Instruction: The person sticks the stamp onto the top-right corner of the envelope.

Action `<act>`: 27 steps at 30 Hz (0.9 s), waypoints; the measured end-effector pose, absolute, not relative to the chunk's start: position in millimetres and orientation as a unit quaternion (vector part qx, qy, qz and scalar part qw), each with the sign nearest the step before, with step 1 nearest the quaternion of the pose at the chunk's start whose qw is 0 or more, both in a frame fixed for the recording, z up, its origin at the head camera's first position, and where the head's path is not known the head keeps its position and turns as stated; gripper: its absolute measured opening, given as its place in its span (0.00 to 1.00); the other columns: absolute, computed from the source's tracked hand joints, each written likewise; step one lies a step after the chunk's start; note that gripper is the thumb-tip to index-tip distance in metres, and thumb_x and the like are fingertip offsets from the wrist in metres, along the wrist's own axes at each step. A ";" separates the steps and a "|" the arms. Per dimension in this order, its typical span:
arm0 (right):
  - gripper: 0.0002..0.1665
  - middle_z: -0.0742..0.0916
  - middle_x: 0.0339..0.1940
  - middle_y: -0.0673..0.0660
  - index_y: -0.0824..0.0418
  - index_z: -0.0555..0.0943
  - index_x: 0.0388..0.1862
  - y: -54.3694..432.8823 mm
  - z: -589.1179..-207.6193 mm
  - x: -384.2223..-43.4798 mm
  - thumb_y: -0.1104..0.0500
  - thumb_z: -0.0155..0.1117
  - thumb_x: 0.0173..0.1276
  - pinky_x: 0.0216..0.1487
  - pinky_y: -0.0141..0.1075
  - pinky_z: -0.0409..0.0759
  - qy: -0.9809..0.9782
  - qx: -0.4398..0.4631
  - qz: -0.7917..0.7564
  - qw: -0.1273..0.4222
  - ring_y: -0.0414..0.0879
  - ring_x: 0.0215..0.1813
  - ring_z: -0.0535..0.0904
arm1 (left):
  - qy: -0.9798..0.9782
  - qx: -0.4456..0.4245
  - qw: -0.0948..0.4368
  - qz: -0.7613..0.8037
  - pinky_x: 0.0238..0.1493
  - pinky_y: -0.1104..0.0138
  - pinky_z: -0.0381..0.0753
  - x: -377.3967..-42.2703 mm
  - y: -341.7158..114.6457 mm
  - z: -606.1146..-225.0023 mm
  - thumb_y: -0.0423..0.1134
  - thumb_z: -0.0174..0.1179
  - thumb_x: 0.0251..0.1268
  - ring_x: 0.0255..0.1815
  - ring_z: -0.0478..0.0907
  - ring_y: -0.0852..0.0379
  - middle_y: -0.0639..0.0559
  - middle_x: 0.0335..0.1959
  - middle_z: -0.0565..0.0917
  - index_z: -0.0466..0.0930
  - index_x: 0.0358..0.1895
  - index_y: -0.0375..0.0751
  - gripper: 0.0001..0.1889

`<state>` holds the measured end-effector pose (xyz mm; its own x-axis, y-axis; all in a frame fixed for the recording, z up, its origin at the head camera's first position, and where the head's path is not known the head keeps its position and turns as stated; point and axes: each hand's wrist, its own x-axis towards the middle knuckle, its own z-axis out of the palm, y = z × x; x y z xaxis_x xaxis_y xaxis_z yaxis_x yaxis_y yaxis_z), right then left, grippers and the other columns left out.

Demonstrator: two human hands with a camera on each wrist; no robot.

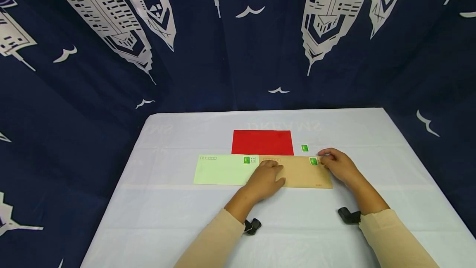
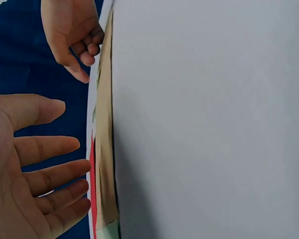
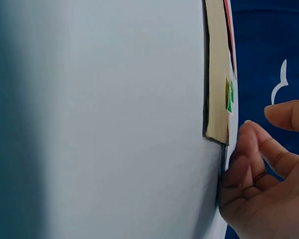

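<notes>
A brown envelope (image 1: pixel 301 175) lies flat on the white table, with a green stamp (image 1: pixel 314 161) at its top right corner. Over its left part is my left hand (image 1: pixel 265 180), its fingertips at the paper and its fingers extended and spread in the left wrist view. My right hand (image 1: pixel 340 166) is at the envelope's right end, close beside the stamp. Its fingers bend loosely with the thumb apart, and nothing shows between them in the right wrist view. A light green envelope (image 1: pixel 223 173) with its own stamp (image 1: pixel 246 160) adjoins on the left, partly behind my left wrist.
Behind the two envelopes lies a red envelope (image 1: pixel 262 142). Another green stamp (image 1: pixel 305 148) sits alone on the white tabletop (image 1: pixel 167 210), right of the red one. A dark blue cloth (image 1: pixel 238 61) with white building prints hangs beyond the far edge.
</notes>
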<state>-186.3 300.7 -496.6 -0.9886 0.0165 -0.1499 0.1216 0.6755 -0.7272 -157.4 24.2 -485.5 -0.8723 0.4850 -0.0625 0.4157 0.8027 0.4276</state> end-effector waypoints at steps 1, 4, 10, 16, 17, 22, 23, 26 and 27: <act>0.21 0.81 0.36 0.56 0.64 0.78 0.61 300.2 -496.2 -185.6 0.53 0.53 0.78 0.38 0.32 0.74 0.912 0.039 -0.403 0.062 0.43 0.37 0.75 | 0.945 0.238 0.082 0.209 0.77 0.64 0.65 -157.3 23.9 -484.5 0.48 0.55 0.75 0.74 0.68 0.52 0.49 0.70 0.76 0.76 0.69 0.41 0.25; 0.21 0.83 0.39 0.58 0.65 0.79 0.60 297.8 -493.7 -182.7 0.53 0.54 0.78 0.38 0.29 0.76 0.907 0.038 -0.417 0.052 0.42 0.38 0.77 | 0.943 0.241 0.071 0.220 0.75 0.65 0.67 -157.6 22.6 -481.7 0.47 0.54 0.75 0.72 0.69 0.54 0.50 0.68 0.77 0.76 0.68 0.41 0.24; 0.20 0.86 0.43 0.62 0.66 0.79 0.59 292.6 -487.8 -177.3 0.54 0.56 0.77 0.37 0.26 0.78 0.898 0.026 -0.437 0.041 0.42 0.39 0.81 | 0.939 0.232 0.054 0.247 0.72 0.67 0.71 -159.6 19.3 -474.1 0.46 0.54 0.76 0.69 0.72 0.55 0.52 0.66 0.79 0.77 0.67 0.41 0.23; 0.20 0.85 0.44 0.63 0.67 0.79 0.59 288.7 -486.0 -176.3 0.56 0.55 0.77 0.37 0.26 0.78 0.898 0.018 -0.439 0.036 0.43 0.40 0.81 | 0.940 0.208 0.046 0.267 0.71 0.64 0.74 -165.5 15.3 -469.8 0.46 0.54 0.75 0.70 0.72 0.56 0.52 0.67 0.78 0.77 0.68 0.44 0.23; 0.19 0.85 0.45 0.63 0.67 0.79 0.59 288.1 -485.4 -176.5 0.57 0.55 0.77 0.38 0.26 0.78 0.898 0.018 -0.438 0.035 0.43 0.40 0.80 | 0.940 0.206 0.045 0.269 0.70 0.63 0.74 -166.7 14.1 -469.1 0.46 0.54 0.75 0.70 0.72 0.55 0.52 0.67 0.78 0.77 0.69 0.45 0.23; 0.19 0.84 0.48 0.61 0.65 0.79 0.59 285.8 -482.9 -177.9 0.56 0.53 0.78 0.39 0.25 0.76 0.905 0.021 -0.424 0.034 0.41 0.43 0.76 | 0.937 0.191 0.048 0.288 0.71 0.59 0.74 -172.5 7.2 -465.7 0.45 0.55 0.75 0.72 0.70 0.53 0.51 0.69 0.76 0.75 0.71 0.46 0.24; 0.19 0.84 0.49 0.62 0.65 0.79 0.59 285.6 -482.7 -178.3 0.55 0.53 0.78 0.40 0.25 0.76 0.905 0.021 -0.423 0.034 0.40 0.43 0.76 | 0.937 0.187 0.048 0.292 0.71 0.58 0.74 -173.6 5.6 -465.7 0.45 0.55 0.74 0.72 0.70 0.53 0.51 0.69 0.75 0.74 0.71 0.46 0.24; 0.19 0.84 0.51 0.63 0.65 0.79 0.59 285.3 -482.3 -179.2 0.56 0.53 0.78 0.41 0.24 0.75 0.907 0.014 -0.420 0.034 0.41 0.45 0.76 | 0.936 0.180 0.048 0.298 0.72 0.57 0.74 -177.2 0.6 -465.8 0.45 0.56 0.74 0.73 0.69 0.52 0.50 0.70 0.74 0.73 0.71 0.46 0.25; 0.19 0.85 0.51 0.64 0.65 0.79 0.59 285.2 -482.2 -179.4 0.56 0.53 0.78 0.42 0.24 0.75 0.907 0.013 -0.419 0.034 0.42 0.45 0.77 | 0.936 0.178 0.047 0.299 0.72 0.57 0.74 -178.4 -1.2 -466.2 0.45 0.56 0.74 0.73 0.69 0.52 0.50 0.70 0.74 0.73 0.72 0.46 0.25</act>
<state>-179.4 285.2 -482.2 -0.9973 -0.0056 -0.0730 0.0520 0.6480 -0.7598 -178.4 -1.2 -466.2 -0.9323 0.3613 0.0190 0.3054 0.7578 0.5767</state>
